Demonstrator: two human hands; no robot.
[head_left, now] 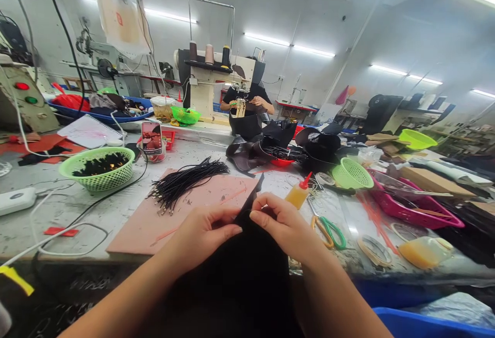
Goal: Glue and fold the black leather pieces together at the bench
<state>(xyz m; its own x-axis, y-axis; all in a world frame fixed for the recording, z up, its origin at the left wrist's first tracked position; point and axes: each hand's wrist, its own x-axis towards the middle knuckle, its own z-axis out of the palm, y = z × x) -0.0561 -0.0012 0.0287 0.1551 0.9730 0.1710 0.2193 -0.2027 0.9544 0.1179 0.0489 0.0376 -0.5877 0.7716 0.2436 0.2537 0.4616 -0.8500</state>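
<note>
Both hands pinch the upper edge of a black sheet of material (247,218), fabric or leather, in front of my body. My left hand (203,235) grips it between thumb and fingers. On the other side, my right hand (288,224) pinches the same edge, its fingers curled. A narrow tip of the sheet sticks up between the hands; its lower part merges with the dark area below. Behind the left hand lies a pink board (135,232) bearing a bundle of black cords (189,178) with metallic ends. Beyond the right hand stands a glue bottle (298,195) with a red tip.
Scissors (328,231) and tape rolls (374,250) lie at right, near a bottle of amber liquid (423,252) and a magenta basket (410,209). A green basket (98,175) and phone (151,137) stand left. Opposite, a person (251,98) works at a sewing machine (204,85).
</note>
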